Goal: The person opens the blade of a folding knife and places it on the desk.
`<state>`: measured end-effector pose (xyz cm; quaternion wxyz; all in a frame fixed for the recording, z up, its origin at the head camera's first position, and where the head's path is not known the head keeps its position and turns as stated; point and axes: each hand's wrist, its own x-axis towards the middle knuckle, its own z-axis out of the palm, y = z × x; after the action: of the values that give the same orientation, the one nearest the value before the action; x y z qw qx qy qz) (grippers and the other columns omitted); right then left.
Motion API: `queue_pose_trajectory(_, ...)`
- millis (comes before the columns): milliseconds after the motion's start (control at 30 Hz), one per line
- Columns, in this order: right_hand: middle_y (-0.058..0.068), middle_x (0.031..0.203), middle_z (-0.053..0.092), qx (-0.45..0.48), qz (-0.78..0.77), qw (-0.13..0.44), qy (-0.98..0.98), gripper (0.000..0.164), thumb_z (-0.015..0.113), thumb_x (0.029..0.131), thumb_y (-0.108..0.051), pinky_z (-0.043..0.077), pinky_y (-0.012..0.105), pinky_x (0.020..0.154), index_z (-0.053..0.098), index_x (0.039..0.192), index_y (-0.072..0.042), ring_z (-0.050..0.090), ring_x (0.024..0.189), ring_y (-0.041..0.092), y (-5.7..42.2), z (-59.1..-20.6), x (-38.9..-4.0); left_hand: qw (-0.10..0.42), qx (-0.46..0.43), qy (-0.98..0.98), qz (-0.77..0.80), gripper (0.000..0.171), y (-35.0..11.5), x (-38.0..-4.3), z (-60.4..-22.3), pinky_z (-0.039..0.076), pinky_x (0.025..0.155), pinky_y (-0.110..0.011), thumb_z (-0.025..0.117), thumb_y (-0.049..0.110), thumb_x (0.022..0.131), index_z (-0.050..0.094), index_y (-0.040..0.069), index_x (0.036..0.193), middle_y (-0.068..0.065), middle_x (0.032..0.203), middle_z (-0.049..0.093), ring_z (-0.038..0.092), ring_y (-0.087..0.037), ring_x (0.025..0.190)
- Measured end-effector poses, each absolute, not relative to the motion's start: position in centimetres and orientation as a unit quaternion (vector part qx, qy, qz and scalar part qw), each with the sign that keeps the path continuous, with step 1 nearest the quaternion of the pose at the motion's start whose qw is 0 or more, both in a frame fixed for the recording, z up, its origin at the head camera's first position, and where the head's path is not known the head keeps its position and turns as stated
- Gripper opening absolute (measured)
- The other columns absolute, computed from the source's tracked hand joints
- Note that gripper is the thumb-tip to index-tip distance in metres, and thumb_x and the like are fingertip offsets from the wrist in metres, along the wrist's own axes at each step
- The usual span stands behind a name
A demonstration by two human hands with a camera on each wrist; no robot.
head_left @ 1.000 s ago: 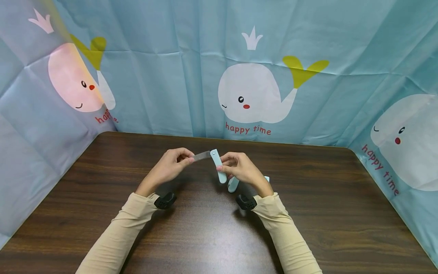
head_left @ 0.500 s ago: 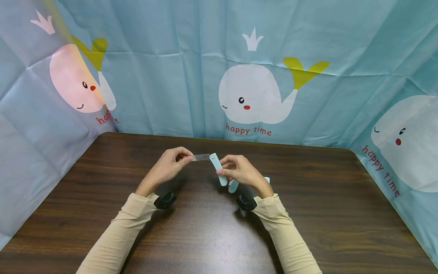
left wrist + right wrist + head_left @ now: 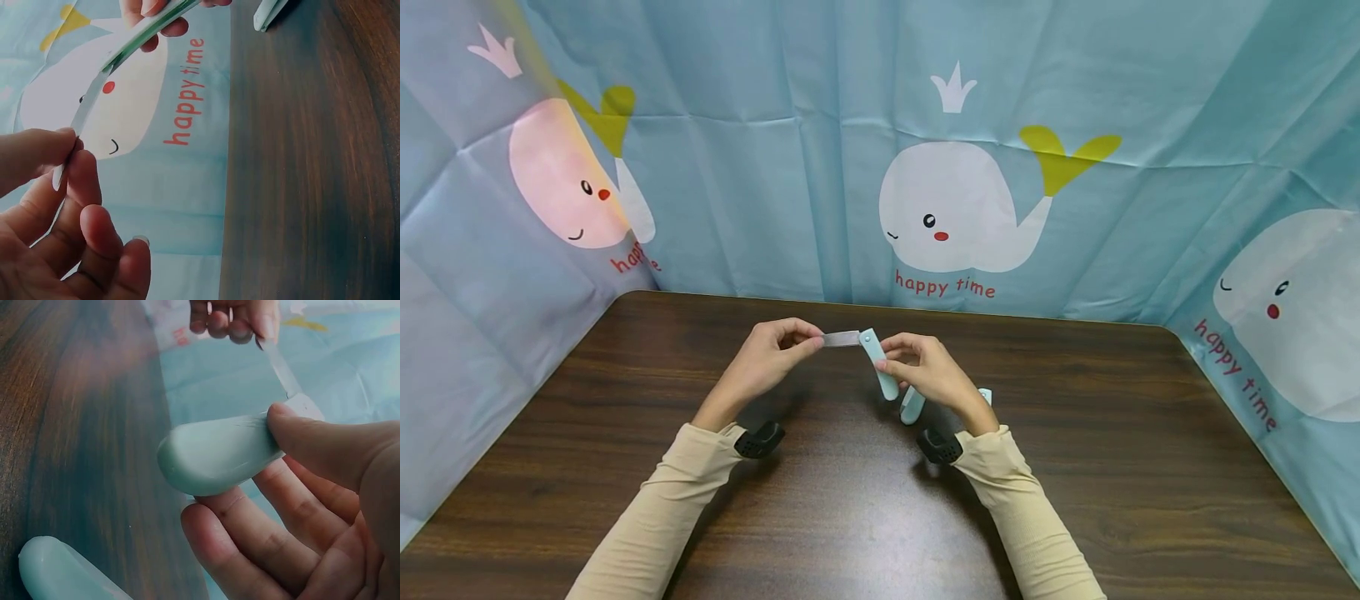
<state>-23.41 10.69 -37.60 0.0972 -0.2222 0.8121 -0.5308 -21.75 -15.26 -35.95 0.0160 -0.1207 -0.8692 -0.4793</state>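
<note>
A folding knife with a pale mint handle [image 3: 869, 340] and a flat metal blade [image 3: 841, 338] is held up over the table between both hands. The blade is swung out at an angle to the handle. My left hand [image 3: 766, 357] pinches the blade's far end between thumb and forefinger, as the left wrist view shows at the blade [image 3: 89, 109]. My right hand [image 3: 931, 372] grips the handle, thumb on one side and fingers on the other. Below the right hand a second mint-coloured piece [image 3: 912, 407] lies on the table, partly covered by that hand.
The dark wood-grain table [image 3: 850, 500] ends at a pale blue curtain [image 3: 737, 192] printed with whales, which closes off the back and sides. Another bit of mint colour [image 3: 986, 396] shows beyond the right wrist. Black devices [image 3: 761, 439] are worn on both wrists.
The blade has turned from a slant to nearly level, and the angle between blade and handle differs slightly. The handle dipped, then rose a little. My left hand has shifted slightly left.
</note>
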Motion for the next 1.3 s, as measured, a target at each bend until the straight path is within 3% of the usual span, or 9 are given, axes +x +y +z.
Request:
queue_pose_trajectory(600, 0.018, 0.094, 0.073, -0.248, -0.509, 0.13, 0.814, 0.017, 0.07, 0.091, -0.007, 0.054, 0.03, 0.058, 0.068, 0.106, 0.002, 0.061, 0.061, 0.011, 10.95, -37.45, -23.19, 0.017, -0.133, -0.882, -0.451, 0.017, -15.45, -21.63, -35.86, 0.039, 0.059, -0.025, 0.067, 0.016, 0.095, 0.072, 0.003, 0.104, -0.003, 0.078, 0.064, 0.047, -0.01, 0.064)
queue_pose_trajectory(833, 0.015, 0.091, 0.073, -0.258, -0.497, 0.167, 0.812, 0.016, 0.07, 0.091, -0.008, 0.053, 0.03, 0.058, 0.068, 0.105, 0.002, 0.058, 0.06, 0.011, 10.89, -37.75, -23.22, 0.012, -0.132, -0.887, -0.441, 0.012, -15.71, -21.72, -36.06, 0.038, 0.057, -0.025, 0.066, 0.013, 0.095, 0.072, 0.003, 0.1, -0.002, 0.074, 0.061, 0.046, -0.012, 0.062)
queue_pose_trajectory(1000, 0.012, 0.089, 0.073, -0.268, -0.483, 0.193, 0.811, 0.016, 0.07, 0.091, -0.008, 0.053, 0.033, 0.057, 0.066, 0.103, 0.002, 0.058, 0.062, 0.011, 10.81, -38.05, -23.19, 0.005, -0.141, -0.896, -0.421, 0.011, -15.8, -21.76, -36.16, 0.038, 0.058, -0.024, 0.065, 0.012, 0.095, 0.071, 0.003, 0.098, -0.009, 0.075, 0.06, 0.045, -0.013, 0.062)
queue_pose_trajectory(1300, 0.01, 0.088, 0.073, -0.293, -0.457, 0.239, 0.805, 0.014, 0.069, 0.091, -0.006, 0.049, 0.027, 0.056, 0.067, 0.103, 0.0, 0.059, 0.066, 0.01, 10.82, -37.81, -22.92, -0.006, -0.174, -0.896, -0.408, 0.012, -15.91, -21.8, -36.3, 0.037, 0.059, -0.024, 0.063, 0.011, 0.097, 0.071, 0.002, 0.096, -0.007, 0.074, 0.058, 0.043, -0.011, 0.062)
